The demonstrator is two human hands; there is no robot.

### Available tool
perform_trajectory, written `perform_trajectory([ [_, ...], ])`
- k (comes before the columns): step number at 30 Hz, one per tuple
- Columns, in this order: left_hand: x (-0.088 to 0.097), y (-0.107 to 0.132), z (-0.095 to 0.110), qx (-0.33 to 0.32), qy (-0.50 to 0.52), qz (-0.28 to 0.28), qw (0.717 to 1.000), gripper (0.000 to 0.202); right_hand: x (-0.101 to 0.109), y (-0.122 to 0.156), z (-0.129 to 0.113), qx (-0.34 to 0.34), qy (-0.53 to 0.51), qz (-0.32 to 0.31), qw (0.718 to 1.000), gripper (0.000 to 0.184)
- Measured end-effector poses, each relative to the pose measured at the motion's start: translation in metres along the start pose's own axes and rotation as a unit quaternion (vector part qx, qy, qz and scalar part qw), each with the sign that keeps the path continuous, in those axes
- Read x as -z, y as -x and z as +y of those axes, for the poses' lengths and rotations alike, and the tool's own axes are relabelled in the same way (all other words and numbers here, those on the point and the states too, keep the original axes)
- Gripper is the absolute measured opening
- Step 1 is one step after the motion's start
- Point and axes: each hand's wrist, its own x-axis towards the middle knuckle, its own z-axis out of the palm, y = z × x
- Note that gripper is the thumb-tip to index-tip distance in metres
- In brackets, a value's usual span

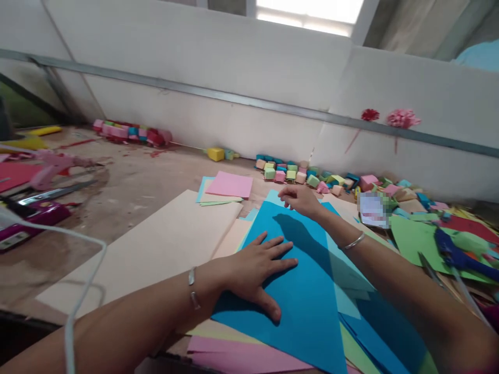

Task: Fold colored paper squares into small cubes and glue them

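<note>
My left hand (pixel 257 278) lies flat with fingers spread on a large blue sheet of paper (pixel 307 317). Over the far end of that sheet is my right hand (pixel 299 200), its fingers loosely bent and slightly apart, with nothing visible in them. Its shadow falls across the blue paper. Beneath and to the right lie light aqua sheets (pixel 346 265). A pink sheet (pixel 241 356) sticks out at the near edge. Left of my left hand is a large cream sheet (pixel 167 249). Small pink paper squares (pixel 230 185) rest on other coloured pieces behind it.
Many folded paper blocks (pixel 290 174) line the wall. At left are a pink glue gun (pixel 50 169) and a purple tool (pixel 35 226) with a white cable (pixel 88 280). A blue glue gun (pixel 460 254), scissors (pixel 431 269) and green paper (pixel 413 241) lie at right.
</note>
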Motion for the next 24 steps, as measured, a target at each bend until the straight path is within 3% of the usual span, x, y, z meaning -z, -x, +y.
perform_trajectory([
  [4, -0.004, 0.001, 0.000, -0.007, -0.005, 0.010, 1.000, 0.103, -0.027, -0.038, -0.040, 0.076, 0.122, -0.047, 0.989, 0.022],
  [7, -0.006, 0.001, 0.000, -0.008, -0.006, 0.022, 1.000, 0.102, -0.053, -0.058, -0.060, 0.089, 0.204, -0.070, 0.973, 0.026],
  [11, -0.007, 0.002, 0.001, -0.019, -0.020, 0.044, 0.999, 0.100, -0.078, -0.075, -0.065, 0.079, 0.281, -0.077, 0.953, 0.034],
  [14, -0.008, 0.004, 0.002, -0.023, -0.030, 0.043, 0.998, 0.099, -0.083, -0.080, -0.065, 0.081, 0.306, -0.060, 0.947, 0.037],
  [17, -0.010, 0.004, 0.002, -0.021, -0.031, 0.050, 0.998, 0.095, -0.070, -0.077, -0.067, 0.085, 0.305, -0.009, 0.948, 0.022],
  [19, -0.012, 0.001, 0.000, -0.001, -0.010, 0.082, 0.997, 0.083, -0.049, -0.070, -0.069, 0.082, 0.291, 0.048, 0.952, 0.020],
  [22, -0.010, -0.007, -0.006, 0.075, 0.091, 0.185, 0.976, 0.053, -0.002, -0.045, -0.064, 0.060, 0.254, 0.150, 0.954, 0.026],
  [24, -0.005, -0.011, -0.011, 0.169, 0.190, 0.277, 0.927, 0.043, 0.029, -0.019, -0.055, 0.043, 0.201, 0.194, 0.959, 0.025],
])
